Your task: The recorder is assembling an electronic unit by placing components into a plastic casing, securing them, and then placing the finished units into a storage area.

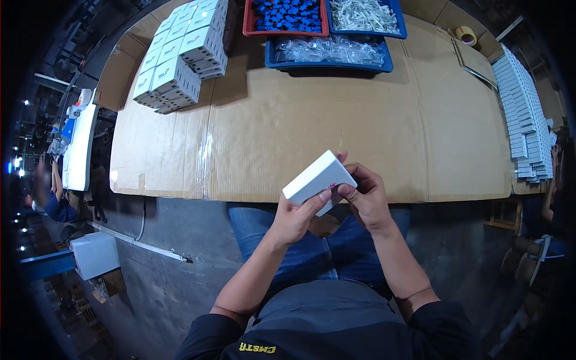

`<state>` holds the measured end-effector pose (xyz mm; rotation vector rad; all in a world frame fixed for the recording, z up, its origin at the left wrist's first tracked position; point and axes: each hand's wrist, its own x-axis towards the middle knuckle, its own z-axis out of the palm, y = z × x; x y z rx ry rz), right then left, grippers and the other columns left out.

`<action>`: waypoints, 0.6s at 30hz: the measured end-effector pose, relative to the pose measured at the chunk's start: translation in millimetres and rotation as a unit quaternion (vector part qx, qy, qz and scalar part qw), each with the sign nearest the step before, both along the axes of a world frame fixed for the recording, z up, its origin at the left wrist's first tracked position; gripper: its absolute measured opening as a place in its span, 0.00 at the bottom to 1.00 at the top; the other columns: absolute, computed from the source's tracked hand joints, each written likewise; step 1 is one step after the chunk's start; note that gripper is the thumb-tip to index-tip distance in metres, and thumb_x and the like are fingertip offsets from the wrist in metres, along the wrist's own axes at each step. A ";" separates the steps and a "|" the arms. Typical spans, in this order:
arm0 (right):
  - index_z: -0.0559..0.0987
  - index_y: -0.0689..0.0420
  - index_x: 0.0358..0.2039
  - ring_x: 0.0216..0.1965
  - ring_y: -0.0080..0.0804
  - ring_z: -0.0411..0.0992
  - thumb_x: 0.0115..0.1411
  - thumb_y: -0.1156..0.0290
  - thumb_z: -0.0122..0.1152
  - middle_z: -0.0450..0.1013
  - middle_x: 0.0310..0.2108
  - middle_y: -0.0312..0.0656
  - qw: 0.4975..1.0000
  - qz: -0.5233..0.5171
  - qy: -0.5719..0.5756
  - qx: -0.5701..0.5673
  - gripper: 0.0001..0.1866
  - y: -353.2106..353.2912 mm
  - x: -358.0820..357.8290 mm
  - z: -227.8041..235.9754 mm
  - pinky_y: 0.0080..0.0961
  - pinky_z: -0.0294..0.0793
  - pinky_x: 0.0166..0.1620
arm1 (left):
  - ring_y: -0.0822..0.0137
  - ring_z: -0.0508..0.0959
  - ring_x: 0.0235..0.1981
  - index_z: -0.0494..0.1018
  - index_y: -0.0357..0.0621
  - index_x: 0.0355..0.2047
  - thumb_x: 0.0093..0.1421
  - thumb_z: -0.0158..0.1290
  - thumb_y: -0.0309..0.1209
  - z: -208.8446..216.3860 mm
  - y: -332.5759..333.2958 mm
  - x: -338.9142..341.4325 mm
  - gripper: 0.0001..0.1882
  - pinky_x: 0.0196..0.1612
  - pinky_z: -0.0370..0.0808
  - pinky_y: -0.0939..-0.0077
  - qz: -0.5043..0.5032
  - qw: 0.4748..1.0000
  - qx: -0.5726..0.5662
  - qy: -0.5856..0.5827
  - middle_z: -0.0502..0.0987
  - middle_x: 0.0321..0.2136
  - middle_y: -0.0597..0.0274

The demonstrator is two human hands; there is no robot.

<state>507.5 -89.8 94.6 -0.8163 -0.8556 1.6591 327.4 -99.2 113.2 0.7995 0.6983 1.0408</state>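
Note:
A small white carton (318, 180) with a pink-red mark is tilted between my two hands, just above the near edge of the table. My left hand (294, 219) closes round its lower left side, with the thumb lying on the printed face. On the right end, my right hand (367, 198) pinches the box, thumb in front near the mark and fingers behind. The undersides of the box and some fingertips are hidden.
Brown cardboard covers the table (312, 120). White boxes (180, 60) are stacked at the far left. At the back stand a red tray (245, 27) of blue parts, a blue tray (403, 27) of pale parts and another blue tray (288, 65) of clear bags. White cartons (522, 114) line the right edge beside a tape roll (465, 36).

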 end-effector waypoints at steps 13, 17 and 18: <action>0.79 0.62 0.54 0.48 0.24 0.77 0.56 0.79 0.76 0.79 0.47 0.39 0.989 -0.027 -0.115 0.085 0.24 20.6 28.4 21.2 0.22 0.79 0.50 | 0.62 0.72 0.64 0.57 0.38 0.72 0.63 0.65 0.29 -3.9 17.5 -3.7 0.41 0.63 0.73 0.67 0.079 0.990 0.106 0.041 0.69 0.65 0.51; 0.81 0.63 0.50 0.45 0.25 0.80 0.53 0.76 0.79 0.81 0.43 0.38 0.996 -0.014 -0.066 0.051 0.24 8.1 21.6 15.4 0.23 0.82 0.51 | 0.64 0.78 0.56 0.73 0.35 0.61 0.63 0.65 0.26 -6.7 15.5 -6.1 0.27 0.61 0.75 0.70 0.035 0.995 0.052 0.071 0.77 0.56 0.53; 0.81 0.64 0.50 0.47 0.26 0.80 0.53 0.77 0.79 0.81 0.44 0.39 0.997 -0.017 -0.049 0.062 0.24 5.9 20.7 12.5 0.24 0.83 0.51 | 0.64 0.80 0.54 0.78 0.34 0.55 0.63 0.65 0.25 -0.7 14.0 -2.7 0.20 0.59 0.76 0.71 0.055 0.995 0.074 0.039 0.80 0.52 0.54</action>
